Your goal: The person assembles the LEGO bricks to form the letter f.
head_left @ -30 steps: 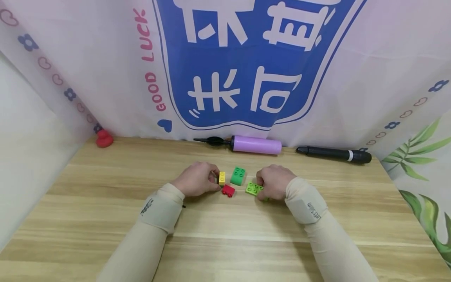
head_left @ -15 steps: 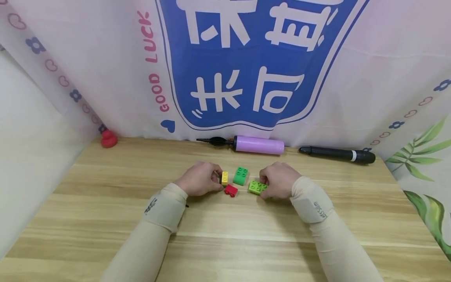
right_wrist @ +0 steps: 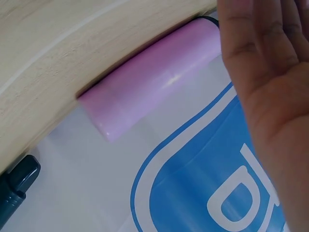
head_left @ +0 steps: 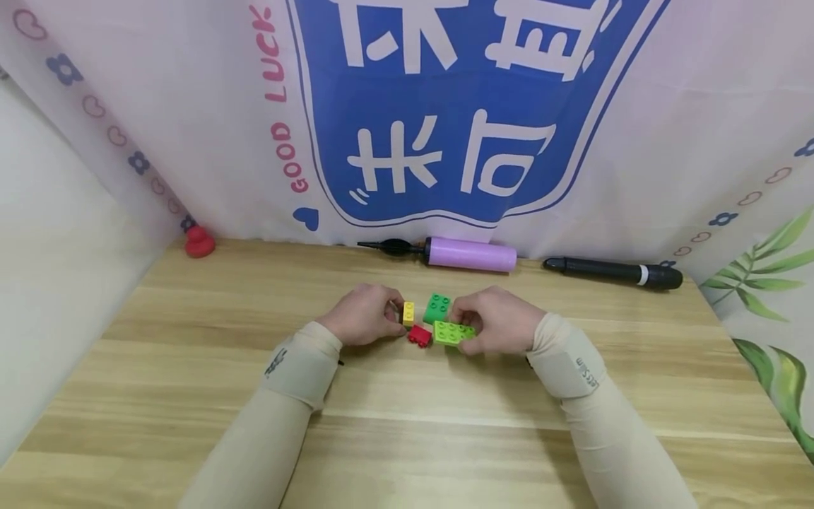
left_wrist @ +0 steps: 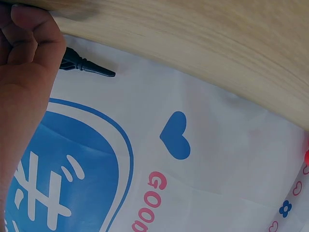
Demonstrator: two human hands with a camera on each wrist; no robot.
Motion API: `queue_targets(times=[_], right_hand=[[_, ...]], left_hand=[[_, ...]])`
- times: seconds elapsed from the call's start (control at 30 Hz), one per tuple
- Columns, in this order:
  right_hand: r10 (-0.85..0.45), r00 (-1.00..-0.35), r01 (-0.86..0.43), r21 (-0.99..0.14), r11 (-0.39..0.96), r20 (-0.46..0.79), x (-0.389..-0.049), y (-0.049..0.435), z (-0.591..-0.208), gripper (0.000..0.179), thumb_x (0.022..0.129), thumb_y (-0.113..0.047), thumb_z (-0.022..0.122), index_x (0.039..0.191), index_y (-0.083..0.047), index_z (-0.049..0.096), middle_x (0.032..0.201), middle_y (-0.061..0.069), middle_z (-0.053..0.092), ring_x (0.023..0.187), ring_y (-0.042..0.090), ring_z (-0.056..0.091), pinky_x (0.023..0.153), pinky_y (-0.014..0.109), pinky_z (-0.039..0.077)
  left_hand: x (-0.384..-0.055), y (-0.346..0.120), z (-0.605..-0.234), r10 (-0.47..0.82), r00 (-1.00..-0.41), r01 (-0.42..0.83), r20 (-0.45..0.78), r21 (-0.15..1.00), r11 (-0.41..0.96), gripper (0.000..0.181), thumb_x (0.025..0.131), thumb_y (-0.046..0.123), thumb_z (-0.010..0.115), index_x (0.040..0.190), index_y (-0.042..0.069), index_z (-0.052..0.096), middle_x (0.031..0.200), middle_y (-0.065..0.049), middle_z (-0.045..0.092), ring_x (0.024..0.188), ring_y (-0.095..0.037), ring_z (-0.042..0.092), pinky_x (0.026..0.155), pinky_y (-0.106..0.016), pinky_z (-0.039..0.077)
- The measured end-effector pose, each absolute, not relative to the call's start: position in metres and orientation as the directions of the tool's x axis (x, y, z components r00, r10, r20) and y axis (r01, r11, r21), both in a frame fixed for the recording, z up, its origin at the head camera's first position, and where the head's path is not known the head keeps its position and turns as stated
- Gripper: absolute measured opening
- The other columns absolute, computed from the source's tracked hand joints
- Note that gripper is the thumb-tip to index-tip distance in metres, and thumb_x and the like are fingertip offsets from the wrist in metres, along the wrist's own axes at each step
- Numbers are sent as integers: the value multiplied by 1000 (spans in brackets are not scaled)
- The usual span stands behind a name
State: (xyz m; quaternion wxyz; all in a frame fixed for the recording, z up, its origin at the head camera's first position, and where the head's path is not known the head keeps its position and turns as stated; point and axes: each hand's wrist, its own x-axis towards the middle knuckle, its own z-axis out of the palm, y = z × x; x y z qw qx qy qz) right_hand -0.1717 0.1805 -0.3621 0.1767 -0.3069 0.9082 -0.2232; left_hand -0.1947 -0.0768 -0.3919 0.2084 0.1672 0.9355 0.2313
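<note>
My left hand (head_left: 367, 315) has its thumb and index finger at the two ends of a small yellow toy brick (head_left: 408, 312), pinching it. A red brick (head_left: 420, 336) lies tipped on its side by that thumb, studs facing me. Just behind stands a darker green brick (head_left: 437, 307) with a rounded lower side. With thumb and fingers, my right hand (head_left: 502, 322) grips the right part of a long lime-green brick (head_left: 453, 332), close to the red and green ones. In both wrist views the bricks are out of sight; only the left hand (left_wrist: 29, 48) and right hand (right_wrist: 270, 72) show.
Along the back edge of the wooden table (head_left: 407, 438) lie a purple hand pump (head_left: 472, 254) with a black nozzle and a black microphone-like object (head_left: 613, 273). A red rubber duck-like toy (head_left: 200, 242) sits at the back left corner. A printed cloth (head_left: 254, 141) hangs behind.
My right hand has shifted left with the lime-green brick, bringing it nearer the red and green bricks. The left hand stays by the yellow brick. The head view has shifted slightly.
</note>
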Motion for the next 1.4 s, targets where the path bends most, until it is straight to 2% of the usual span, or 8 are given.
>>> queue_targets(times=[0.27,0.63,0.9,1.17,1.4], right_hand=[[-627,-761,-460,-541,704,-168,-171,175,-362,25,83,-20,85,104,-15,72,94,-4,72,81,14,63,76,29,53],[-586,-805,-445,-562,697,-90,-173,177,-362,31,86,-20,84,113,-9,73,103,3,76,89,14,68,84,38,60],[-563,-824,-444,-556,703,-54,-172,172,-361,32,87,-20,84,116,-10,74,105,2,76,91,18,69,82,37,59],[-550,-834,-482,-529,699,33,-172,164,-365,33,85,-19,85,115,-11,74,104,1,76,94,17,69,84,40,56],[-501,-863,-445,-553,704,57,-169,157,-368,37,88,-22,84,121,-9,73,109,5,76,99,24,71,86,45,59]], left_hand=[[-196,-78,-392,409,-855,213,-318,505,837,43,92,24,85,130,8,71,89,1,70,83,-17,63,82,-33,52],[-201,-73,-390,445,-845,263,-296,495,828,43,93,26,84,129,9,71,90,2,71,84,-16,63,84,-34,52],[-201,-74,-391,447,-848,268,-285,497,825,42,92,25,85,128,8,71,90,2,71,82,-15,63,82,-33,52],[-198,-79,-391,445,-850,270,-281,493,827,41,92,24,85,128,8,71,89,3,71,81,-14,63,80,-32,52],[-196,-81,-391,461,-845,290,-272,491,821,38,93,25,84,125,8,72,89,3,72,81,-13,64,82,-32,53]])
